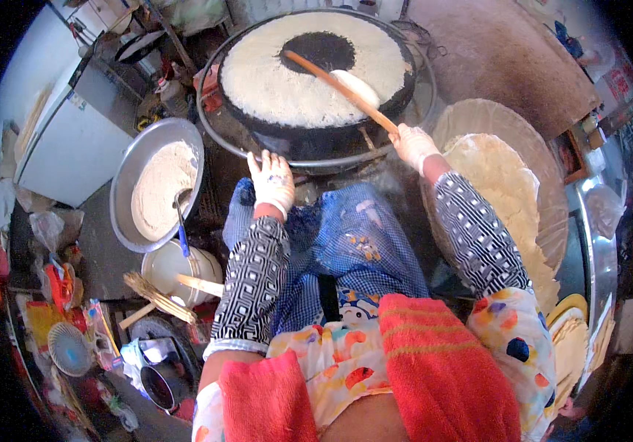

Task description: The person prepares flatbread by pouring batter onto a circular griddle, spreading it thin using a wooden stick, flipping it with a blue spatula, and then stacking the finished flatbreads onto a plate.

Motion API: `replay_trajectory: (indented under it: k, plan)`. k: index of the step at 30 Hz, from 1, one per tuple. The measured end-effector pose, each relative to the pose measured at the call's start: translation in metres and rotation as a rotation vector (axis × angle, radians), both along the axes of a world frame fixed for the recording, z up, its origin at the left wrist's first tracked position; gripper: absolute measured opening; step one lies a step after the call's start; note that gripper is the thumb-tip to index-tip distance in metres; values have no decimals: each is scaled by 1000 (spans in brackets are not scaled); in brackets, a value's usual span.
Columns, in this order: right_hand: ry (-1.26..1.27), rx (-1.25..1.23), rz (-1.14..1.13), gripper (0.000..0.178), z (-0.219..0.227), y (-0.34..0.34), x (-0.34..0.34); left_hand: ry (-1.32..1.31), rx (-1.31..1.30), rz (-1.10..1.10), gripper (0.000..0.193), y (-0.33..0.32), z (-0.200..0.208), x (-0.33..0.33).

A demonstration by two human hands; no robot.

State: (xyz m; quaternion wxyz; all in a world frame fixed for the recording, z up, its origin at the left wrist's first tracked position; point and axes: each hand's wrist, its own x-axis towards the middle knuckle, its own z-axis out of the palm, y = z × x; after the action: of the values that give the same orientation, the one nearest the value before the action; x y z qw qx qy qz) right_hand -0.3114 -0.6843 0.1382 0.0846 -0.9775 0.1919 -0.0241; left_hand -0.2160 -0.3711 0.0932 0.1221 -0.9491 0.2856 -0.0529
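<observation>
A large round black griddle (235, 110) stands in front of me, with a wide ring of pale batter (257, 81) around a bare dark middle. My right hand (413, 146), in a thin whitish glove, is closed on the near end of a wooden batter spreader (338, 86). Its stick slants over the batter, and the far end lies above the dark centre. Against the stick sits a smooth white oval piece (358, 87); whether it is the spreader's blade or batter I cannot tell. My gloved left hand (272, 180) rests fingers apart at the metal hoop (316, 163) around the griddle.
Left of me, a metal basin (120, 195) holds beige batter and a blue-handled ladle (181, 225). Below it stand a white bucket (209, 269) and a straw brush (158, 295). On the right, thin flatbreads (500, 184) lie stacked on a round plastic-covered base (471, 114).
</observation>
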Motion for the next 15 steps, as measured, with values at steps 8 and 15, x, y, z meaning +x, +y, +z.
replay_trajectory:
  k: [8, 15]
  plan:
    - [160, 18, 10, 29, 11, 25, -181, -55, -97, 39, 46, 18, -14, 3]
    - [120, -43, -23, 28, -27, 42, -149, -163, -240, -16, 50, 2, -50, -17]
